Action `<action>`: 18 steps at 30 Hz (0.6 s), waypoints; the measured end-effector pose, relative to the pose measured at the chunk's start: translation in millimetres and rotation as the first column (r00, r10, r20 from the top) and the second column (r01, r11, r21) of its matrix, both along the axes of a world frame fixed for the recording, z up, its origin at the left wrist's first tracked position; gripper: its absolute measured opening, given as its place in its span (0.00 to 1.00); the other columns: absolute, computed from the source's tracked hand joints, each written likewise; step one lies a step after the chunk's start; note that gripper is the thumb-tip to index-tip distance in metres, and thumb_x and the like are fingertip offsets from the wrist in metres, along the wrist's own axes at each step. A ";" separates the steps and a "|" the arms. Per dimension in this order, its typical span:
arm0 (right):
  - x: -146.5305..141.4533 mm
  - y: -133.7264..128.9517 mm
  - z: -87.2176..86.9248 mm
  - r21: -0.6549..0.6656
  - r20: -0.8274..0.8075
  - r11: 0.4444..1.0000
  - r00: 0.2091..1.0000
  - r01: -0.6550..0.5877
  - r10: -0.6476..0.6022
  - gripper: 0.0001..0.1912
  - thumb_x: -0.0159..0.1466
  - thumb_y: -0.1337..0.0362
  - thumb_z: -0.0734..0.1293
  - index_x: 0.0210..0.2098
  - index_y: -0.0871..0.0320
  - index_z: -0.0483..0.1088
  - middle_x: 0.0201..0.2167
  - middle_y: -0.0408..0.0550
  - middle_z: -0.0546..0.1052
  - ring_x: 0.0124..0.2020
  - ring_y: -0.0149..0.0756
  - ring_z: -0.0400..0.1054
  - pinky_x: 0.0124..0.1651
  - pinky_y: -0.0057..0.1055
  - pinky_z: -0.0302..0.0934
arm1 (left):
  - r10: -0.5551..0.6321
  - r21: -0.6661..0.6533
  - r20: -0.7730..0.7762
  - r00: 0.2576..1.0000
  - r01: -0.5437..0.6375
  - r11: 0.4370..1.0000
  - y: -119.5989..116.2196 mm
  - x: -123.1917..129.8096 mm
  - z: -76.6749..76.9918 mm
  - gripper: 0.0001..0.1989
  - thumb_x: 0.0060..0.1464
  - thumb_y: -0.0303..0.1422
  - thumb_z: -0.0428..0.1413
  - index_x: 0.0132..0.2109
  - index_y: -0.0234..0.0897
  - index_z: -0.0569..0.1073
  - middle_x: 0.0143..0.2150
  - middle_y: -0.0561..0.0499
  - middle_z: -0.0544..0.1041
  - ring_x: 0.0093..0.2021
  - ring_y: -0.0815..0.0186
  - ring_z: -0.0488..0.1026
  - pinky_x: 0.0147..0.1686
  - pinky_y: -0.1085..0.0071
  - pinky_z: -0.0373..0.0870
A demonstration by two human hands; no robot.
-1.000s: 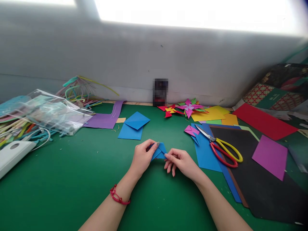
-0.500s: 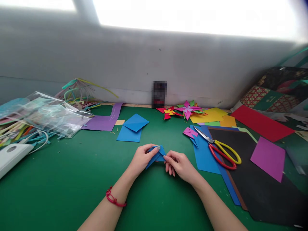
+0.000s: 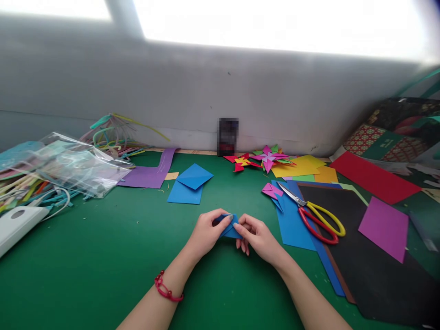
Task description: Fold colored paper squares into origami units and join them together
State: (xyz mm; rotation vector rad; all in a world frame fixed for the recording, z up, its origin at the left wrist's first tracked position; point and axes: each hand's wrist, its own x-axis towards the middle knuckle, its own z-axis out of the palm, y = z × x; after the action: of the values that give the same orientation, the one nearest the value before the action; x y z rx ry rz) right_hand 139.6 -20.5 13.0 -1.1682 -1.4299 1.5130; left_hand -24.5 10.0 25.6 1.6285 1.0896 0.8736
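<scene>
Spanning the gap between left hand and right hand, blue paper is pinched by both — fingers narrowed on it.

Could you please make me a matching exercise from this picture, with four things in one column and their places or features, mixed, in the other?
Things
1. folded blue paper
2. scissors
3. bracelet
4. plastic bag

Places or features
A. around the left forearm
B. lying over coloured strips
C. between the left hand and right hand
D. red handle and yellow handle

Pairs: 1-C, 2-D, 3-A, 4-B
</scene>
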 end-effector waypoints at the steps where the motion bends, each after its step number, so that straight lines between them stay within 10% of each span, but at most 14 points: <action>1: 0.2 0.2 -0.4 0.009 0.015 1.000 1.000 0.006 -0.007 0.13 0.60 0.53 0.59 0.27 0.57 0.59 0.15 0.39 0.68 0.12 0.25 0.58 0.15 0.22 0.51 | -0.022 -0.015 0.013 1.000 0.022 1.000 -0.5 0.2 0.5 0.12 0.51 0.38 0.49 0.31 0.35 0.72 0.27 0.53 0.70 0.29 0.70 0.64 0.29 0.77 0.59; 7: 2.9 2.0 0.9 0.034 0.040 0.999 0.999 -0.017 0.015 0.13 0.60 0.55 0.60 0.26 0.58 0.62 0.13 0.38 0.67 0.11 0.22 0.53 0.14 0.21 0.46 | -0.134 -0.218 0.155 0.979 0.166 0.962 -0.4 0.9 -0.5 0.13 0.51 0.41 0.49 0.31 0.35 0.68 0.25 0.55 0.65 0.27 0.70 0.63 0.25 0.76 0.62; 18: 2.3 1.3 0.4 0.001 -0.013 0.998 0.998 -0.059 0.059 0.13 0.60 0.55 0.60 0.27 0.58 0.61 0.12 0.37 0.67 0.10 0.22 0.53 0.14 0.20 0.46 | -0.116 -0.031 -0.013 0.993 0.115 0.993 3.2 -1.4 -2.2 0.15 0.54 0.40 0.46 0.27 0.34 0.67 0.23 0.56 0.64 0.26 0.72 0.59 0.25 0.77 0.55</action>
State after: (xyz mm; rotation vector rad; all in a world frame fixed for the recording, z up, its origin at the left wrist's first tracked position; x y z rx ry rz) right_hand 141.9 -19.1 13.4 -1.1232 -1.4675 1.5572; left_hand -25.9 13.2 23.4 1.6584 1.0034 0.7669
